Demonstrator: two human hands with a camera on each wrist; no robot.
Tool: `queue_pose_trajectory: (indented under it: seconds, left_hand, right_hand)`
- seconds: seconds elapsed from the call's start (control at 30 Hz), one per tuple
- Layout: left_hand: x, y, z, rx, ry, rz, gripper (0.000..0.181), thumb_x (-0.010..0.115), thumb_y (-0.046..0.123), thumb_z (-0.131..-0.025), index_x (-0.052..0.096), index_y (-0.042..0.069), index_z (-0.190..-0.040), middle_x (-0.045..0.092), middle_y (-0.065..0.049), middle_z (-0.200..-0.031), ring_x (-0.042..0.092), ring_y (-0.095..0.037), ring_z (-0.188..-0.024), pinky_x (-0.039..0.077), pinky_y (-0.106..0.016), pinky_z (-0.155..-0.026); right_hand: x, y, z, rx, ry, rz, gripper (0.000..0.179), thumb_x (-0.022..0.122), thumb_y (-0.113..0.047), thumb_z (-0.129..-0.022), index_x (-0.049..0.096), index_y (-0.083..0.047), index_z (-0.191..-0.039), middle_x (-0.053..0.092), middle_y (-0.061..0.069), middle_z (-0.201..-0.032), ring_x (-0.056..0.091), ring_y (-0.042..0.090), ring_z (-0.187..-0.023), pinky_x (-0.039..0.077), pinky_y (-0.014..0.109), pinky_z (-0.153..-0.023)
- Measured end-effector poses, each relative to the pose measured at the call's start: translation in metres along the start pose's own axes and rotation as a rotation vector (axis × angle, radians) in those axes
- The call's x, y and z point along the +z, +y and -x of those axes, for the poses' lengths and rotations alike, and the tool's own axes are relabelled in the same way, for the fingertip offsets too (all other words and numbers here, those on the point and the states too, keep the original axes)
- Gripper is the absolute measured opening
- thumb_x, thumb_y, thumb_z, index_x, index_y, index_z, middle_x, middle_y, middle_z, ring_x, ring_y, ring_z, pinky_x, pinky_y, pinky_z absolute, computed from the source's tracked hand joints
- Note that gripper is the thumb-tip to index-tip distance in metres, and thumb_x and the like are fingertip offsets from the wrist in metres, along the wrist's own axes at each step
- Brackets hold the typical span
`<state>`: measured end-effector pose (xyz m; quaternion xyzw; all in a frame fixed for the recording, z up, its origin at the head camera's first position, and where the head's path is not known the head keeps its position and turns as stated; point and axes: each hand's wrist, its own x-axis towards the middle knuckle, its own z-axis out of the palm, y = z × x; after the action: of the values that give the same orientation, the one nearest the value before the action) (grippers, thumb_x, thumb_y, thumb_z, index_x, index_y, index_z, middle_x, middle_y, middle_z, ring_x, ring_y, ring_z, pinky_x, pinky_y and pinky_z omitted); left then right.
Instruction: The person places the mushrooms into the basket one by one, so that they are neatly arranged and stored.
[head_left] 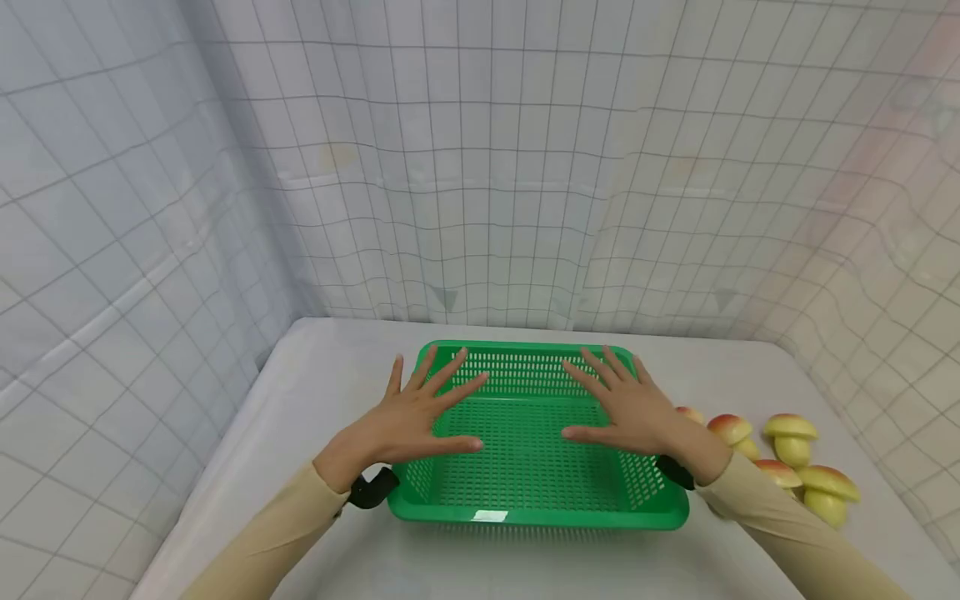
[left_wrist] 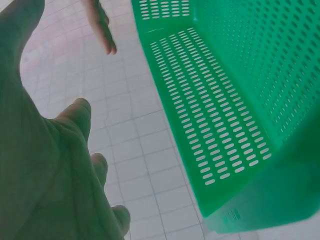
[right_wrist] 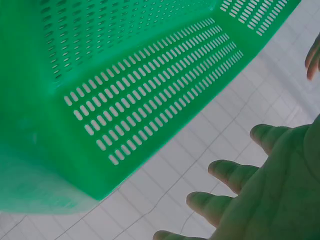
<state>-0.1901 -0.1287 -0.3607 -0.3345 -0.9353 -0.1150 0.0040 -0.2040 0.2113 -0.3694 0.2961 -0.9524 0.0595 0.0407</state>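
Note:
A green plastic basket (head_left: pixel 525 518) with slotted walls stands on the white table, and nothing lies inside it. Over its left side my left hand (head_left: pixel 412 421) is spread palm down, fingers straight and apart, holding nothing. My right hand (head_left: pixel 633 412) is spread the same way over the right side, also holding nothing. In the left wrist view the basket's slotted wall (left_wrist: pixel 210 110) runs beside the left palm (left_wrist: pixel 50 165). The right wrist view has the right palm (right_wrist: pixel 280 195) below the basket's wall (right_wrist: pixel 150 95), with its fingers stretched out.
Several toy mushrooms (head_left: pixel 792 439) with yellow stems and red or yellow caps lie on the table (head_left: pixel 337 367) to the right of the basket, partly behind the right forearm. White gridded cloth (head_left: pixel 510 167) hangs around the back and both sides.

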Motion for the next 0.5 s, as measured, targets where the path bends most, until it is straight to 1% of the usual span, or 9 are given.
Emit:
queue_pose_trajectory:
  seconds: [0.07,0.1,0.23,0.37,0.43,0.5]
  left_hand:
    - [-0.002,-0.002,0.007,-0.005,0.014,0.043,0.083,0.043,0.073,-0.084,0.015,0.035,-0.152,-0.004,0.001,-0.158,-0.011,-0.031,-0.140,-0.008,-0.064,-0.101]
    - [-0.003,-0.003,0.011,-0.015,0.017,0.067,0.084,0.044,0.073,-0.083,0.014,0.035,-0.152,-0.004,0.001,-0.158,-0.011,-0.030,-0.140,-0.009,-0.062,-0.102]
    - [-0.002,-0.008,0.030,-0.065,0.037,0.169,0.088,0.051,0.070,-0.082,0.014,0.034,-0.153,0.000,0.000,-0.158,-0.005,-0.031,-0.141,-0.004,-0.061,-0.103]
    - [0.009,-0.014,0.050,-0.119,0.041,0.289,0.089,0.058,0.063,-0.082,0.016,0.031,-0.153,0.005,-0.003,-0.158,-0.001,-0.035,-0.141,-0.003,-0.063,-0.103]
    - [0.017,-0.017,0.056,-0.148,0.047,0.336,0.089,0.060,0.060,-0.083,0.016,0.028,-0.154,0.006,-0.004,-0.158,-0.001,-0.036,-0.140,-0.002,-0.064,-0.102]
    - [0.026,-0.019,0.061,-0.182,0.052,0.380,0.090,0.060,0.058,-0.084,0.014,0.027,-0.154,0.003,-0.004,-0.158,-0.001,-0.038,-0.140,-0.001,-0.066,-0.101]
  right_hand:
    - [-0.002,0.005,0.004,0.020,0.019,-0.016,0.091,0.047,-0.072,-0.083,0.023,-0.019,-0.152,0.022,0.014,-0.154,0.012,0.038,-0.139,0.010,0.064,-0.103]
    - [-0.004,0.008,0.006,0.033,0.028,-0.027,0.090,0.048,-0.071,-0.083,0.023,-0.018,-0.152,0.024,0.014,-0.153,0.015,0.037,-0.139,0.011,0.063,-0.103]
    - [-0.010,0.021,0.017,0.082,0.058,-0.104,0.086,0.052,-0.065,-0.086,0.027,-0.013,-0.151,0.035,0.016,-0.147,0.028,0.038,-0.134,0.019,0.061,-0.102]
    - [-0.014,0.038,0.031,0.144,0.060,-0.193,0.082,0.053,-0.059,-0.089,0.030,-0.008,-0.149,0.043,0.018,-0.141,0.041,0.038,-0.125,0.030,0.057,-0.097]
    - [-0.016,0.045,0.038,0.187,0.058,-0.230,0.080,0.053,-0.057,-0.090,0.030,-0.006,-0.149,0.043,0.019,-0.140,0.050,0.036,-0.116,0.035,0.057,-0.094]
    - [-0.018,0.053,0.045,0.233,0.050,-0.250,0.079,0.052,-0.055,-0.091,0.030,-0.005,-0.148,0.042,0.021,-0.141,0.051,0.036,-0.114,0.036,0.057,-0.092]
